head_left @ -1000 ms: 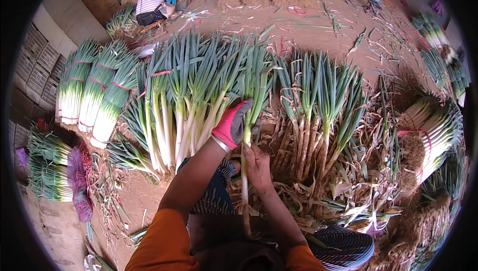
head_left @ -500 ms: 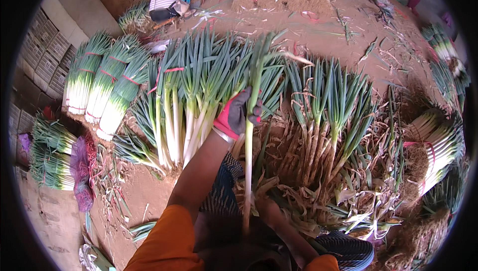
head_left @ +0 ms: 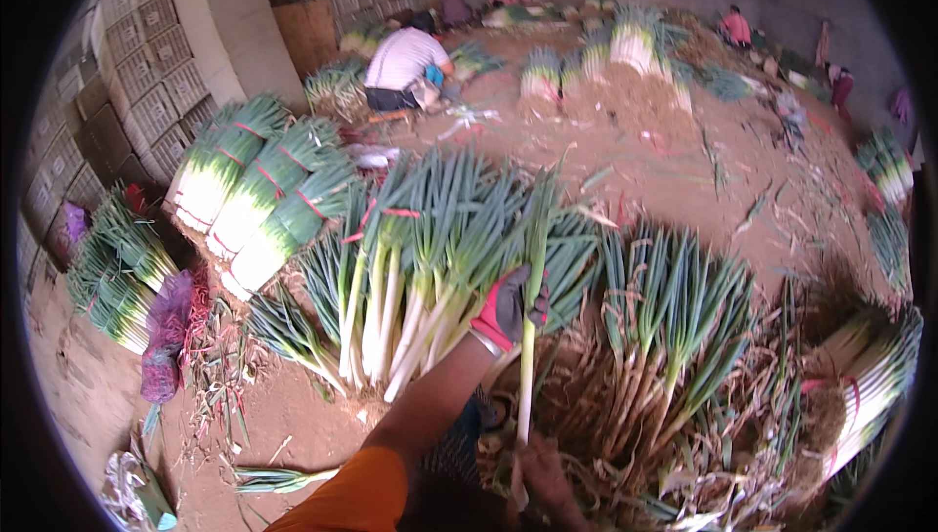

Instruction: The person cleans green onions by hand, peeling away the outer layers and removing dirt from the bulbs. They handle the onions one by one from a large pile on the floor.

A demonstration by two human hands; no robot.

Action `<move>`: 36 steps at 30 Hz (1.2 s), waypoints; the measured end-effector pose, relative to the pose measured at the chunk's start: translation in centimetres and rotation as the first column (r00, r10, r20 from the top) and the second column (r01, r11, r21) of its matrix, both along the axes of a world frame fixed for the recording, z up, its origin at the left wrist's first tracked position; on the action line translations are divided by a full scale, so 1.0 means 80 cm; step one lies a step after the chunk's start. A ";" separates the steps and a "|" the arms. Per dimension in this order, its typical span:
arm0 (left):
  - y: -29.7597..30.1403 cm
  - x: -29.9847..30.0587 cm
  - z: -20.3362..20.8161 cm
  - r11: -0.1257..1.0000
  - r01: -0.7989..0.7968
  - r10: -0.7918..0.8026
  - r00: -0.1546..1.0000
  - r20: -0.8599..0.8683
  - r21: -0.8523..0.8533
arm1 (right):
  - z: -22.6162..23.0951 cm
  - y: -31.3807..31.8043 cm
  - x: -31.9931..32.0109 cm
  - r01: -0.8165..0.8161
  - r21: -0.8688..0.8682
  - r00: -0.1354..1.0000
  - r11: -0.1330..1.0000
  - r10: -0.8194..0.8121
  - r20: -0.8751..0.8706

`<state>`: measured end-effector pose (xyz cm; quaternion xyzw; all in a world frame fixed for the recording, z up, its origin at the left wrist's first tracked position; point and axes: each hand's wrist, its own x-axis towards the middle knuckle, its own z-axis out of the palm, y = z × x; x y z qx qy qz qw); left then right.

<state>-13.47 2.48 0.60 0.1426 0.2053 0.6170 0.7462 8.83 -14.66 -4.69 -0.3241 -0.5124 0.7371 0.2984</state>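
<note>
My left hand (head_left: 508,309), in a red and dark grey glove, is closed around a long green onion (head_left: 527,376) held upright in front of me. Its green leaves rise above the glove, and the pale stalk runs down toward my lap. At the stalk's lower end, my bare right hand (head_left: 547,471) has its fingers curled against it, slightly blurred. Behind my left hand lies a pile of cleaned green onions (head_left: 391,288) with white stalks. To the right, a heap of untrimmed green onions (head_left: 650,337) still has brown, dry outer leaves.
Tied bundles of green onions (head_left: 269,195) lie at the left, near a purple mesh bag (head_left: 166,337). Dry peelings (head_left: 713,464) cover the ground at the right, beside another tied bundle (head_left: 865,400). A person in a striped shirt (head_left: 405,68) crouches farther back. Stacked boxes (head_left: 151,63) line the wall.
The view has tilted up, showing more of the room's back. My left hand still grips the green onion; my right hand now shows clearly beside its lower stalk.
</note>
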 end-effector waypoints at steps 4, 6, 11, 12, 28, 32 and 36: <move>-0.012 -0.034 -0.012 0.968 -0.232 0.225 0.971 -0.078 -0.096 | -0.003 -0.040 0.001 -0.115 0.587 0.983 0.802 0.009 0.181; -0.007 -0.033 -0.016 0.952 -0.268 0.261 0.963 -0.070 -0.146 | -0.019 -0.048 0.007 -0.037 0.501 0.995 0.865 -0.016 0.101; -0.005 0.005 -0.013 0.972 -0.135 0.131 0.991 -0.036 -0.190 | 0.022 -0.027 -0.007 0.245 -0.371 0.966 0.896 -0.259 0.012; -0.017 0.017 -0.012 0.971 -0.102 0.088 0.994 -0.071 -0.217 | 0.025 -0.015 -0.015 0.187 -0.416 0.954 0.890 -0.265 -0.139; -0.002 0.034 -0.019 0.917 -0.168 0.129 0.983 -0.128 -0.361 | 0.034 -0.059 0.040 0.135 -0.109 0.990 0.985 -0.131 0.047; -0.013 -0.040 -0.047 0.947 -0.188 0.151 0.976 -0.158 -0.260 | 0.035 -0.101 0.062 0.069 -0.181 0.997 0.981 -0.061 0.049; -0.005 -0.033 -0.029 0.946 -0.231 0.186 0.961 -0.202 -0.229 | 0.046 -0.118 0.088 0.081 -0.171 0.995 0.982 -0.070 0.067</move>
